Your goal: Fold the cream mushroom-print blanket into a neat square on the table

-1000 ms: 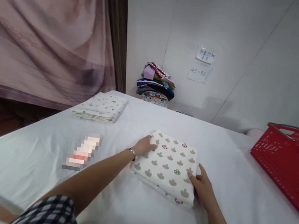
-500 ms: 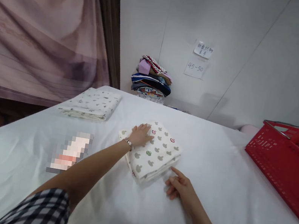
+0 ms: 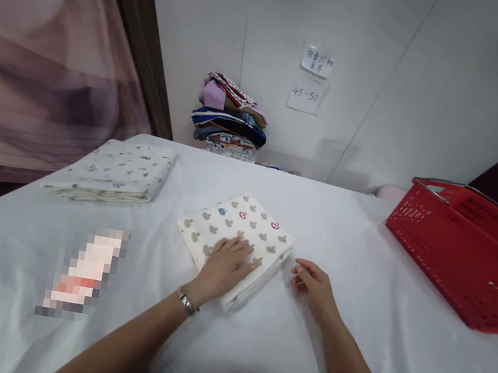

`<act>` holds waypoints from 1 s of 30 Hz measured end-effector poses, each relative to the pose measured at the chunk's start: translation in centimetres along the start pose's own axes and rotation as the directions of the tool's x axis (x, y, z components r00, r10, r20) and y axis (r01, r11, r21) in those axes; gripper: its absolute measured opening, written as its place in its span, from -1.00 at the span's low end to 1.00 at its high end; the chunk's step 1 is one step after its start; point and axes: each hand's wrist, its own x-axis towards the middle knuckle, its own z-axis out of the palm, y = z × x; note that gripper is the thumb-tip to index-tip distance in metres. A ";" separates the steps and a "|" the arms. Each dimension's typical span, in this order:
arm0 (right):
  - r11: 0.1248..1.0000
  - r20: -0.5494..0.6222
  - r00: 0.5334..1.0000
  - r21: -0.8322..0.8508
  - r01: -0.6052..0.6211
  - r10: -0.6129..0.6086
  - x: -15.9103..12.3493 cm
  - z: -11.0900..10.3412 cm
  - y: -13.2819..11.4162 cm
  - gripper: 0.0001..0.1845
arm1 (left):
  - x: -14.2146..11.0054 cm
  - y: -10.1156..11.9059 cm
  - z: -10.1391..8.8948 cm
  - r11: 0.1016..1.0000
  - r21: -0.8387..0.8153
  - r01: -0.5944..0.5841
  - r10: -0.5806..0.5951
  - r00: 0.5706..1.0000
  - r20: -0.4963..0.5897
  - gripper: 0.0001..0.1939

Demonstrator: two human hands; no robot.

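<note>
A folded white cloth (image 3: 265, 227) printed with grey, red and blue motifs lies in front of me on the white-covered table (image 3: 324, 364). My left hand (image 3: 224, 268) rests flat on its top, near the front edge, with the fingers spread and a metal bracelet at the wrist. Just off the cloth's right corner is my right hand (image 3: 313, 284), apart from the fabric. Its fingers are loosely curled and hold nothing. Farther left lies another folded white cloth (image 3: 130, 170) with small dark prints.
A red plastic basket (image 3: 456, 259) stands on the right of the table. At the left lies a pixelated item (image 3: 87, 267). Behind the table rises a stack of folded fabrics (image 3: 231, 123) against the wall, below paper notes (image 3: 306, 96). A curtain (image 3: 35, 62) hangs at left.
My left hand has slid toward the cloth's front edge, uncovering its far left part. My right hand remains beside the right corner. The whole view has shifted to the right.
</note>
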 end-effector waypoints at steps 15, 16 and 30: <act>0.355 0.395 0.760 -0.709 0.609 -0.516 5.6 1.1 -2.1 -0.59 | -4.3 3.6 -0.5 0.988 0.152 0.032 -0.014 0.993 -0.119 -0.94; 0.350 0.394 0.746 -0.700 0.622 -0.537 5.5 1.0 -1.8 -0.59 | -4.4 3.5 -0.6 0.988 0.151 0.028 -0.010 0.993 -0.119 -0.93; 0.400 0.385 0.779 -0.695 0.597 -0.495 4.9 0.5 0.2 -0.57 | -5.3 3.8 -0.5 0.979 0.202 -0.031 0.043 0.998 -0.053 -0.84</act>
